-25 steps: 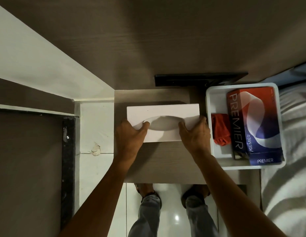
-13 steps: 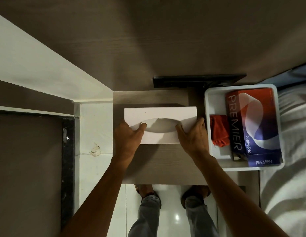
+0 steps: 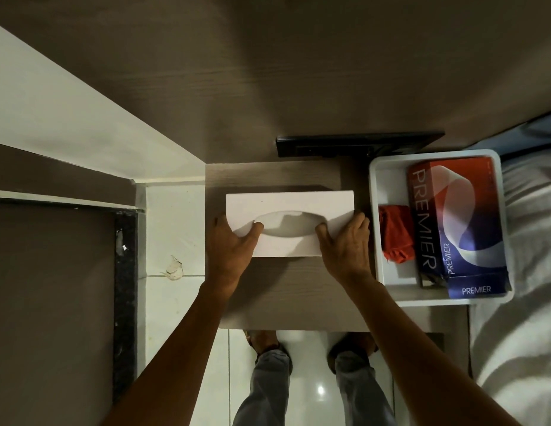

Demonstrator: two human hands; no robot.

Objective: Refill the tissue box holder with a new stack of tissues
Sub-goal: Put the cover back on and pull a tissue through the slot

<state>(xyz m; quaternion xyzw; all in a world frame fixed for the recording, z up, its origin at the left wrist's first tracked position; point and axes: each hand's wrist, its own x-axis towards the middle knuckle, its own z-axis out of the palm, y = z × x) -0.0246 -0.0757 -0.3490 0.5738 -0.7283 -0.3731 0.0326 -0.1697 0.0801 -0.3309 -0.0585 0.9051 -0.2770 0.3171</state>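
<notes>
A white tissue box holder (image 3: 286, 204) with an oval slot on top lies on a small wooden table (image 3: 298, 296). My left hand (image 3: 229, 250) grips its left end, thumb resting at the slot's edge. My right hand (image 3: 346, 244) grips its right end the same way. No tissue shows through the slot. A red and blue PREMIER tissue box (image 3: 458, 229) stands in a white tray (image 3: 374, 186) to the right of the holder.
An orange-red cloth (image 3: 394, 235) lies in the tray beside the tissue box. A dark flat bar (image 3: 357, 144) sits behind the table against the wooden wall. A striped bed cover (image 3: 532, 272) is at the right. My feet stand on white floor tiles (image 3: 172, 229).
The holder and both hands have shifted slightly away from me, toward the back of the table. The grip on both ends is the same.
</notes>
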